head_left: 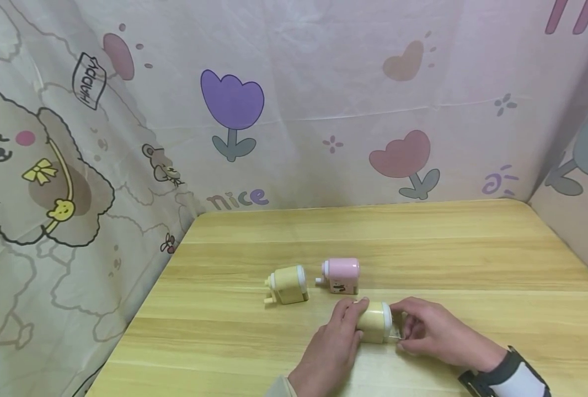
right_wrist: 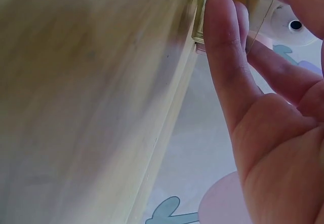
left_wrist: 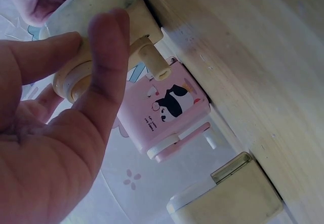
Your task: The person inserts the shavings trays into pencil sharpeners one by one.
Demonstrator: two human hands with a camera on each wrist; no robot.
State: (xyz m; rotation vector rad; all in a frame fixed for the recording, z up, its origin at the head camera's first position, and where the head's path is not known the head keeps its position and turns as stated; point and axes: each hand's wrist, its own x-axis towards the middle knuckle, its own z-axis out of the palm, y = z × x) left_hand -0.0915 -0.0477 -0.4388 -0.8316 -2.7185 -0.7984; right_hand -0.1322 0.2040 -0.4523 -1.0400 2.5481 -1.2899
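My left hand (head_left: 330, 344) grips a yellow hand-crank pencil sharpener (head_left: 375, 324) from its rear end, fingers over the top. In the left wrist view, the sharpener's crank handle (left_wrist: 154, 62) sticks out beyond the fingers. At the other end, my right hand (head_left: 435, 333) pinches a clear shavings drawer (right_wrist: 260, 11) between thumb and fingers. The drawer stands partly out of the sharpener's body, below the white front with its dark pencil hole (right_wrist: 295, 25). How much of the drawer is still inside is hidden.
Behind the hands stand a pink crank sharpener (head_left: 345, 275) with a panda print and a second yellow sharpener (head_left: 289, 285) to its left. All rest on a wood-grain table (head_left: 214, 342). A printed curtain (head_left: 304, 110) hangs along the table's back and sides.
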